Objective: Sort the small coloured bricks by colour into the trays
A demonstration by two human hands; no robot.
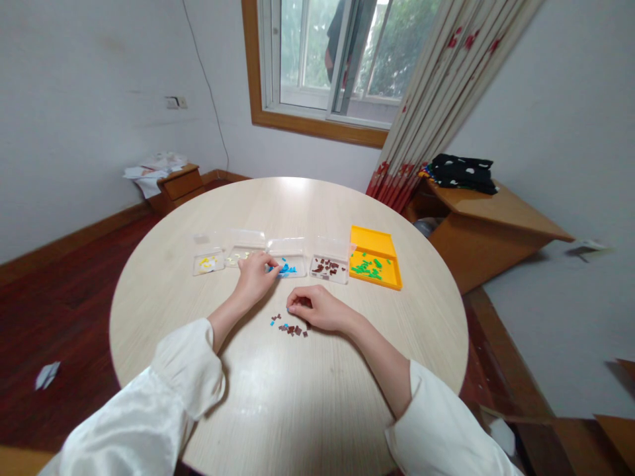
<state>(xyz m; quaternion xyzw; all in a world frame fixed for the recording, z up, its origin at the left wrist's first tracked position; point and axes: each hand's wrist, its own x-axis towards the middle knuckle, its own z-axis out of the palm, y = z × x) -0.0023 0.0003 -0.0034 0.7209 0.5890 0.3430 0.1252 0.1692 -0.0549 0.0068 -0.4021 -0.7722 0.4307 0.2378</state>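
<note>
My left hand [258, 274] reaches over the clear box of blue pieces [288, 269], its fingers curled together at the box's left side; whatever they pinch is too small to make out. My right hand [317, 307] hovers just above the table, thumb and forefinger pinched on a tiny blue piece [289, 309]. Below it lies a loose pile of small brown pieces [294, 329] with a blue piece [272, 323] at its left edge. To the right of the blue box stands a clear box of brown pieces [327, 267].
On the round table [278, 410], a clear box with yellow pieces [208, 264] and one with pale pieces [238, 256] stand left. An open yellow case [391, 281] holding green pieces [367, 266] is at the right. Beyond are a curtain [436, 79] and wooden cabinet [506, 211].
</note>
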